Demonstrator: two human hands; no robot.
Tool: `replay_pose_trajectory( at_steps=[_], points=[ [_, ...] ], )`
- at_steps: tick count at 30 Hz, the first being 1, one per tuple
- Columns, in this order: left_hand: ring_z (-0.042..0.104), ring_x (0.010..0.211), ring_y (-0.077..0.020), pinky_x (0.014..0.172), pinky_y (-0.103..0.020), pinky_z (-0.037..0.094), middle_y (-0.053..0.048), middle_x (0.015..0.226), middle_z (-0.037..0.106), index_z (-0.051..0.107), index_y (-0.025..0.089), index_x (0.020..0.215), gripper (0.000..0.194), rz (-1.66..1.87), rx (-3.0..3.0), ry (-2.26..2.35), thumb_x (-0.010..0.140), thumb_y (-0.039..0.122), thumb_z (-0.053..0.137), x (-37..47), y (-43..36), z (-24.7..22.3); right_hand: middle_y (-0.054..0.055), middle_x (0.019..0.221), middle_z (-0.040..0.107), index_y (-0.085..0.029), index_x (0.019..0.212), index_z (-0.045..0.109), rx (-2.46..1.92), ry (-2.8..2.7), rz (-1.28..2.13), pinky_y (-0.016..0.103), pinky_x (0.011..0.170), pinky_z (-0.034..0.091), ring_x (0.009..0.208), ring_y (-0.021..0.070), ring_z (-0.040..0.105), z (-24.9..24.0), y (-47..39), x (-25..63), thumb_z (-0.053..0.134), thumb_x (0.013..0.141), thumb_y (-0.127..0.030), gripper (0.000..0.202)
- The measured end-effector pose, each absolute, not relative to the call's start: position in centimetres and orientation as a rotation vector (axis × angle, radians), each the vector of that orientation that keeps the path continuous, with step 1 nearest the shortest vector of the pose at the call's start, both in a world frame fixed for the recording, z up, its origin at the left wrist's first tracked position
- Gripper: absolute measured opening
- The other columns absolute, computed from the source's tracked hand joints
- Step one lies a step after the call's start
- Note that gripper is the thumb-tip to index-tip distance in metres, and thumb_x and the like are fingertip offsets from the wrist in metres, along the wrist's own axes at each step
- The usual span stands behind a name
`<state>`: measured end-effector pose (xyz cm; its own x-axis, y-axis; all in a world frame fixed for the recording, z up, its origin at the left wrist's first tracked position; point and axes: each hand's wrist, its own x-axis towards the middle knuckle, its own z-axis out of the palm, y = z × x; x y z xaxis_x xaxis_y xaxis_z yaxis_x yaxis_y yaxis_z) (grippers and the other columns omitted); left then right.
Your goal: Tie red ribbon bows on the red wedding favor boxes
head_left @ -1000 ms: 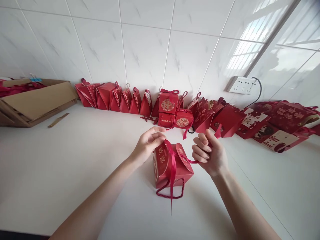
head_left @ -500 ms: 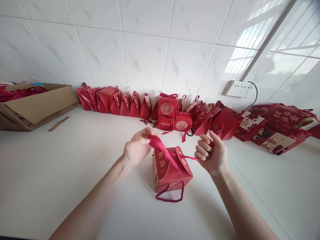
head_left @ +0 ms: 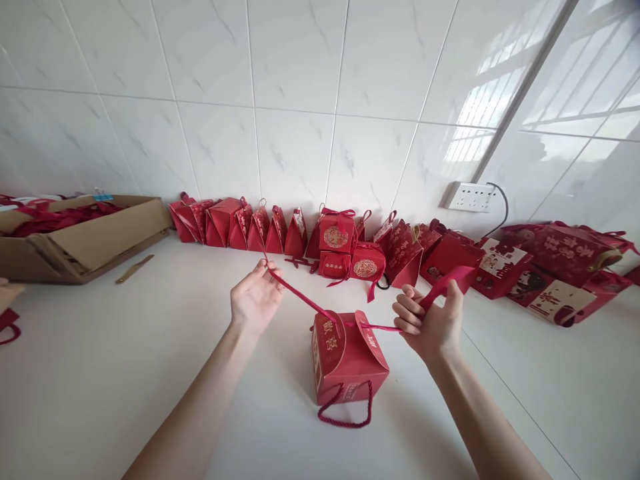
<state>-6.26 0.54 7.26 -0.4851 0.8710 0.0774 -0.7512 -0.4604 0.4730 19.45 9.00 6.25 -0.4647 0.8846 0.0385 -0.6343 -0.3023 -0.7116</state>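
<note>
A red gift box (head_left: 353, 360) with gold lettering stands on the white table, its curved top flaps folded together. On its near side hangs a dark red rope handle (head_left: 345, 424). A magenta ribbon (head_left: 303, 295) runs through the top of the box, both ends pulled outward. To the left, my left hand (head_left: 256, 293) pinches one end between thumb and fingers, the strand stretched down to the box. On the right, my right hand (head_left: 431, 319) is closed in a fist around the other end, and a wide tail of ribbon sticks up past the thumb.
Along the tiled wall stands a row of red gift boxes (head_left: 240, 223), with more piled at the right (head_left: 555, 273). At the left is a cardboard box (head_left: 95, 237) of red ribbons, a gold-coloured strip (head_left: 135, 269) beside it. A power socket (head_left: 470, 197) sits on the wall.
My left hand has moved left and pulled its ribbon end into a taut, narrow strand. A wide ribbon tail now rises from my right hand. The view has tilted up slightly.
</note>
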Motion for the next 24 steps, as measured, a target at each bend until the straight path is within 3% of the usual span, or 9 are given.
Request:
replay_pose_trajectory(
  at_steps=[10, 14, 18, 20, 24],
  points=[
    [0.054, 0.055, -0.0051, 0.050, -0.018, 0.044, 0.006, 0.067, 0.056, 0.064, 0.015, 0.085, 0.027, 2.131, 0.434, 0.574, 0.064, 0.008, 0.078, -5.4, 1.0, 7.3, -0.008, 0.053, 0.025, -0.016, 0.065, 0.056, -0.470, -0.900, 1.969, 0.013, 0.028, 0.021, 0.039, 0.0048, 0.021, 6.0, 9.0, 19.0, 0.063, 0.068, -0.032, 0.017],
    [0.054, 0.054, -0.0046, 0.051, -0.018, 0.046, 0.006, 0.067, 0.058, 0.064, 0.015, 0.080, 0.026, 2.140, 0.420, 0.598, 0.061, 0.014, 0.082, -5.5, 1.1, 7.1, -0.004, 0.063, 0.044, -0.016, 0.073, 0.058, -0.600, -0.817, 1.940, 0.014, 0.029, 0.016, 0.041, 0.0043, 0.028, 6.6, 8.4, 18.6, 0.067, 0.063, -0.051, 0.038],
    [0.055, 0.053, -0.0046, 0.052, -0.016, 0.048, 0.005, 0.064, 0.058, 0.061, 0.015, 0.070, 0.021, 2.137, 0.375, 0.614, 0.067, 0.021, 0.081, -5.5, 1.1, 7.1, 0.001, 0.069, 0.052, -0.016, 0.087, 0.062, -0.650, -0.734, 1.928, 0.017, 0.031, 0.019, 0.042, 0.0071, 0.033, 6.4, 8.5, 18.7, 0.053, 0.061, -0.075, 0.065],
    [0.055, 0.052, -0.0049, 0.052, -0.015, 0.048, 0.004, 0.062, 0.058, 0.061, 0.015, 0.070, 0.018, 2.129, 0.343, 0.631, 0.074, 0.025, 0.076, -5.5, 1.1, 7.2, 0.002, 0.069, 0.053, -0.016, 0.090, 0.062, -0.628, -0.731, 1.948, 0.018, 0.031, 0.020, 0.043, 0.0083, 0.034, 6.2, 8.8, 18.8, 0.051, 0.066, -0.069, 0.059],
    [0.056, 0.052, -0.0056, 0.051, -0.015, 0.049, 0.001, 0.063, 0.060, 0.062, 0.015, 0.072, 0.015, 2.124, 0.295, 0.656, 0.082, 0.025, 0.068, -5.4, 1.0, 7.3, -0.001, 0.062, 0.047, -0.016, 0.082, 0.062, -0.587, -0.794, 1.968, 0.018, 0.031, 0.022, 0.040, 0.0072, 0.030, 5.6, 9.4, 19.0, 0.060, 0.068, -0.039, 0.027]
  ],
)
